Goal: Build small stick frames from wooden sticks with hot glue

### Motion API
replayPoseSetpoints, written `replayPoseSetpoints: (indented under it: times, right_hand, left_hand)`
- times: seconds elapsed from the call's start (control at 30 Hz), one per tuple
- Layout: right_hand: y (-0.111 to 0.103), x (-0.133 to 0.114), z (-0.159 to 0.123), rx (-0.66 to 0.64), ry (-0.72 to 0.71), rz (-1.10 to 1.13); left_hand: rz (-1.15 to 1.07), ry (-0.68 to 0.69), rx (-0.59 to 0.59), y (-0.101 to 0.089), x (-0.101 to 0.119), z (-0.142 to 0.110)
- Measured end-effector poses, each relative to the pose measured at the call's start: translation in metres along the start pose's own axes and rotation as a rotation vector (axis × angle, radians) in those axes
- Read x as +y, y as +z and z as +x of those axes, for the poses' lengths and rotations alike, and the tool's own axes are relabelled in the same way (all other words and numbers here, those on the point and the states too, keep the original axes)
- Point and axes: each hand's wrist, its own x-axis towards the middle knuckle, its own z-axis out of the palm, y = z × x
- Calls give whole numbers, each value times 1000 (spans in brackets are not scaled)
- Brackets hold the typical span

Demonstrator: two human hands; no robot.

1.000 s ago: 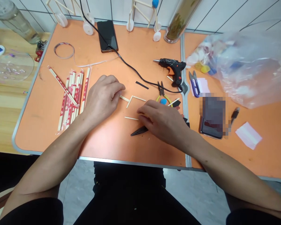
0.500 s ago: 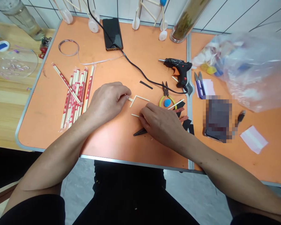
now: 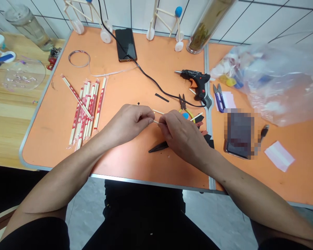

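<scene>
My left hand (image 3: 137, 119) is closed in a pinch on joined pieces of thin pale wooden stick (image 3: 158, 111). One piece slants out past its fingertips toward the right. Facing it, my right hand (image 3: 184, 135) pinches a short wooden stick (image 3: 155, 121), whose end reaches my left fingertips; whether the pieces touch is hidden by the fingers. Long-nose pliers (image 3: 158, 147) lie partly under my right hand. Just beyond it are yellow-handled pliers (image 3: 182, 101) and a blue ball (image 3: 185, 115).
A black glue gun (image 3: 195, 80) lies behind, its cord (image 3: 156, 81) crossing the table. Wrapped chopsticks (image 3: 87, 111) lie left. Thread snips (image 3: 219, 99) and a plastic bag (image 3: 281, 86) are right. Stick frames with white wheels (image 3: 150, 34) and a phone (image 3: 125, 45) stand or lie at the back.
My left hand has moved right and slightly nearer, bringing the joined sticks toward my right hand. The stick ends now meet or nearly meet between my fingertips. The view has shifted slightly.
</scene>
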Motion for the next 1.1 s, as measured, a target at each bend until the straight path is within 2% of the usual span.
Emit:
replayPoseSetpoints:
  times: [0.13,0.27,0.37,0.47,0.57,0.67,0.73,0.83,0.97,1.1]
  right_hand:
    - [-6,-2,4,119,26,214]
    - [-5,-4,7,199,183,568]
    - [1,-7,10,190,280,916]
    - [2,-8,12,150,286,1070]
    - [-6,-5,14,147,278,994]
    - [-19,7,13,226,303,839]
    - [-24,17,11,247,301,738]
    - [-24,27,8,213,262,552]
    - [-21,32,8,125,212,340]
    - [-21,35,10,119,168,263]
  left_hand:
    - [-72,-65,-63,-1,5,-1]
    - [-311,-177,-149,2,13,-1]
    - [-410,-249,-118,10,16,-1]
    - [-451,-234,-58,18,14,0]
    - [-351,-125,0,14,10,0]
    - [-25,-34,148,0,5,0]
    - [204,-10,204,-9,0,0]
    - [421,-8,138,-12,-9,1]
    - [516,-19,7,-2,-17,1]
    - [508,-29,28,2,-23,5]
